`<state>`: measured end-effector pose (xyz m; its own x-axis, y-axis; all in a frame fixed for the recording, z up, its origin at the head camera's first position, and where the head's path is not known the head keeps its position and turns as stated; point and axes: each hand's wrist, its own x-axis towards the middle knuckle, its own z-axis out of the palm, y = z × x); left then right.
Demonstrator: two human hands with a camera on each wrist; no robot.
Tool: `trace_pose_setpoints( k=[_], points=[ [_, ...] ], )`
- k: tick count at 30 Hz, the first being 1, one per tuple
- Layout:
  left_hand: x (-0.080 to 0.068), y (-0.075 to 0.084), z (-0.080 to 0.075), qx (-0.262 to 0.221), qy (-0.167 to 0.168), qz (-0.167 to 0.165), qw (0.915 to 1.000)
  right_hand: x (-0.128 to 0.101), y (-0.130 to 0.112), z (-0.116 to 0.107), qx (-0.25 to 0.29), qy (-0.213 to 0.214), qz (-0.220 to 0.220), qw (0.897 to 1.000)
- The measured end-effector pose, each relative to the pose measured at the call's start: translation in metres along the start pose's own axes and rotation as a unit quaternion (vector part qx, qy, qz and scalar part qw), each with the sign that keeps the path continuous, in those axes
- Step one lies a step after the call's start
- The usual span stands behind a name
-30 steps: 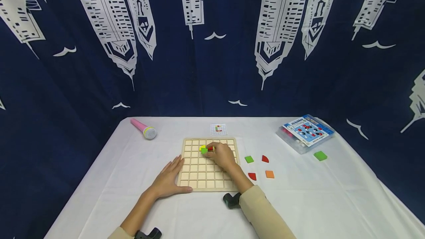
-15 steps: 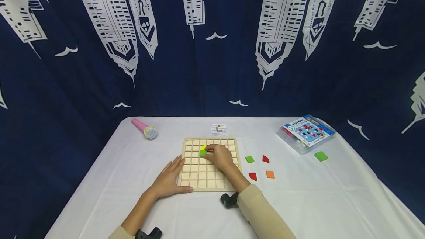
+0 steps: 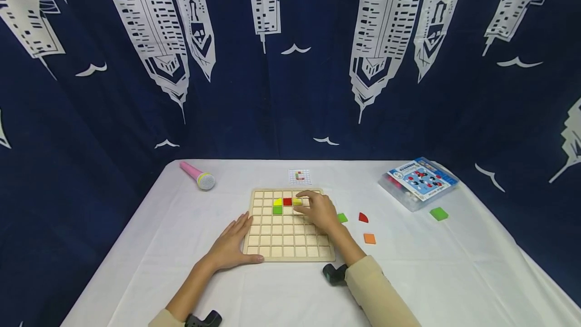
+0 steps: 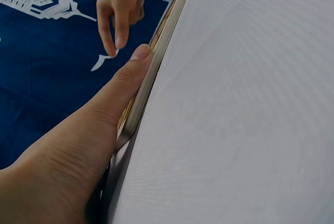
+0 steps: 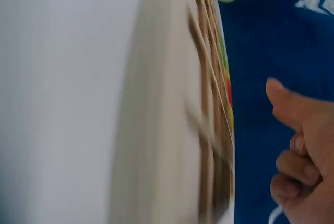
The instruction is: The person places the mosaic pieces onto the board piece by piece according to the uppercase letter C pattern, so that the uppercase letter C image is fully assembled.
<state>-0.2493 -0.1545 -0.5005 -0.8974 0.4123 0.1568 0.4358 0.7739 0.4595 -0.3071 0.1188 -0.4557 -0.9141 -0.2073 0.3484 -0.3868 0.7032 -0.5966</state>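
Observation:
A wooden grid board (image 3: 286, 255) lies on the white table. In its upper rows sit a yellow tile (image 3: 278, 201), a red tile (image 3: 287, 201), a second yellow tile (image 3: 297, 201) and a green tile (image 3: 277, 210). My right hand (image 3: 313, 207) hovers over the board's upper right cells, fingers loosely bent, holding nothing; the right wrist view shows the same hand (image 5: 300, 156) beside the board's edge (image 5: 209, 104). My left hand (image 3: 238, 240) lies flat against the board's front left edge, thumb (image 4: 122, 91) along the rim (image 4: 156, 51).
Loose tiles lie right of the board: green (image 3: 342, 218), red quarter-round (image 3: 362, 217), orange (image 3: 369, 238), and another green (image 3: 438, 213) farther right. A clear box (image 3: 417, 181) stands back right, a pattern card (image 3: 299, 176) behind the board, a pink microphone (image 3: 197, 175) back left.
My right hand set the green tile into the board under the left yellow tile, let go and moved right, uncovering the red and second yellow tiles. The left hand stayed put.

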Motion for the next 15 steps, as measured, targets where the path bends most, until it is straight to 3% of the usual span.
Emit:
trace_pose_setpoints(
  k=[4,15],
  points=[
    [0.000,0.000,0.000,-0.002,0.000,-0.001,1.0000,-0.008,0.023,-0.026,0.017,-0.011,-0.011,1.000],
    [0.000,0.002,-0.001,-0.008,0.004,0.004,1.0000,-0.037,0.079,-0.073,-0.002,-0.065,0.043,0.997]
  ],
)
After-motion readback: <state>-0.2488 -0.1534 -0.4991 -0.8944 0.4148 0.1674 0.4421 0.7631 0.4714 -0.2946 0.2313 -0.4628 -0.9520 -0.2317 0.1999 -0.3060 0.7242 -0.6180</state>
